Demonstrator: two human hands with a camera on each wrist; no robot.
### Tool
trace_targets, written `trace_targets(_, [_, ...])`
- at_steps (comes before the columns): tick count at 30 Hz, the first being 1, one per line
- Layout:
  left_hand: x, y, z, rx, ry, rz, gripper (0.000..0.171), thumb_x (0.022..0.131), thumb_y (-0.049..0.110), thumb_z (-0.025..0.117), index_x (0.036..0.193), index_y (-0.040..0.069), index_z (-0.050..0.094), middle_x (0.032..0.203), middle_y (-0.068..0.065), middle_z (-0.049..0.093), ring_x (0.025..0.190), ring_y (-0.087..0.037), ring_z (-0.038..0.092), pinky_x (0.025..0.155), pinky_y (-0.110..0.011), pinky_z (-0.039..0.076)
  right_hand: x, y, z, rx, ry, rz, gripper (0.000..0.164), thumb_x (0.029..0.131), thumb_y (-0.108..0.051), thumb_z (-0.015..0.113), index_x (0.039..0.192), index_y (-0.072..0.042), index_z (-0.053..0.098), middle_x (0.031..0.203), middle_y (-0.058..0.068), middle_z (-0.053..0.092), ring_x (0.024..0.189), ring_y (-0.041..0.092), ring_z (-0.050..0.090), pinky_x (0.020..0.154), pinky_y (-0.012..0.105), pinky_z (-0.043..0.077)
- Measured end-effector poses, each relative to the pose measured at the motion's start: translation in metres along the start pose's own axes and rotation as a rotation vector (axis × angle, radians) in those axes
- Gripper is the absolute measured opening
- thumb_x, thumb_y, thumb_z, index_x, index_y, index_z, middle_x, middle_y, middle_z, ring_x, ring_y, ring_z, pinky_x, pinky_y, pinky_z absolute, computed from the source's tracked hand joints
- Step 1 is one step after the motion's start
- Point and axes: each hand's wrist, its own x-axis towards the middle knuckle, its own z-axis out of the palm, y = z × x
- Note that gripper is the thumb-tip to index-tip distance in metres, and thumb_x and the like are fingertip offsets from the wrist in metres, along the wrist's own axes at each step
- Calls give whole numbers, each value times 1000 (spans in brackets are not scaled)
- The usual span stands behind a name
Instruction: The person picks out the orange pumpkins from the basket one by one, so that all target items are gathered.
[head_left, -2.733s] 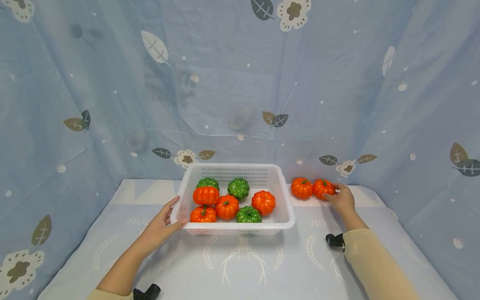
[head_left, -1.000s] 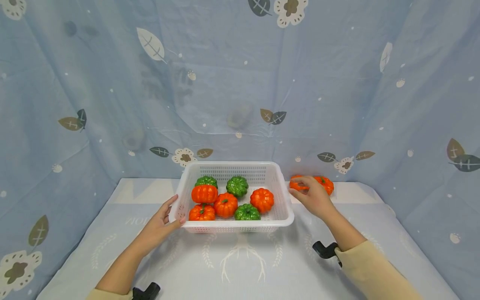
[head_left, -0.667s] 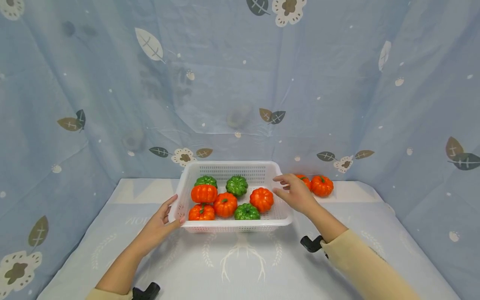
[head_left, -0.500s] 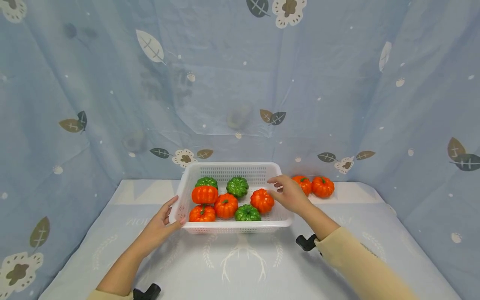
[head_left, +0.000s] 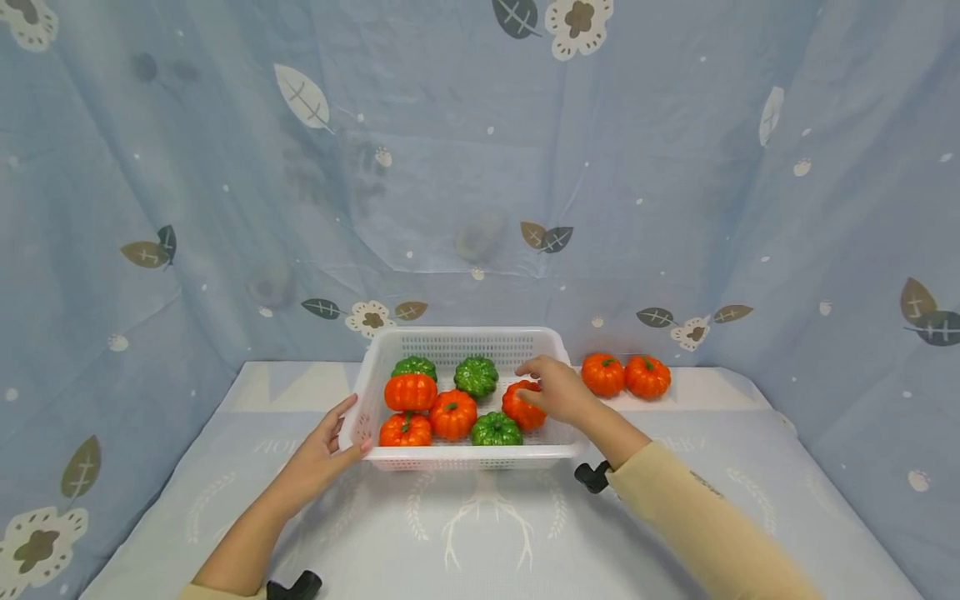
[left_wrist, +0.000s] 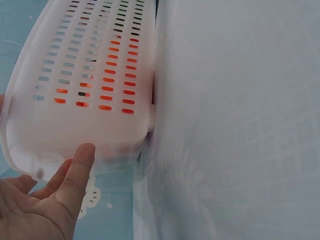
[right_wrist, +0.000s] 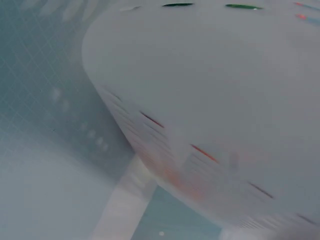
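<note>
While the white basket is touched at its left front corner by the left grip, the fingers spread loosely along the side and the thumb laid at the corner, the right grip is held over the basket's right end. The right grip is left parted, with a clear gap between thumb and fingers, and nothing is held in it; the orange pumpkin just below is partly covered by the thumb, but whether it is touched cannot be told. The right wrist view is blurred and mostly filled by the basket's pale wall. Inside the basket, three more orange pumpkins and three green pumpkins are gathered. Two outer orange pumpkins are set side by side on the surface, right of the basket, near the blue cloth.
</note>
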Motion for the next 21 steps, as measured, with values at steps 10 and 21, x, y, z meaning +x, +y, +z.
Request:
trace_targets(10, [0,-2,0,-3,7,-5,90,93,32,71,161,20,14,161,-23,26,139,-42,41,102,-55,45,14,2,4,-99,-111,34,38,89,-15,76,122,0,68,121,15,67,110,32,62,97,45,51])
trace_targets(21, [0,-1,1,3,13,-1,91,93,33,71,162,20,13,161,-22,25,140,-42,41,100,-53,47,18,-1,10,-247,-168,80,36,93,-15,71,126,0,67,118,14,70,114,33,63,104,45,46])
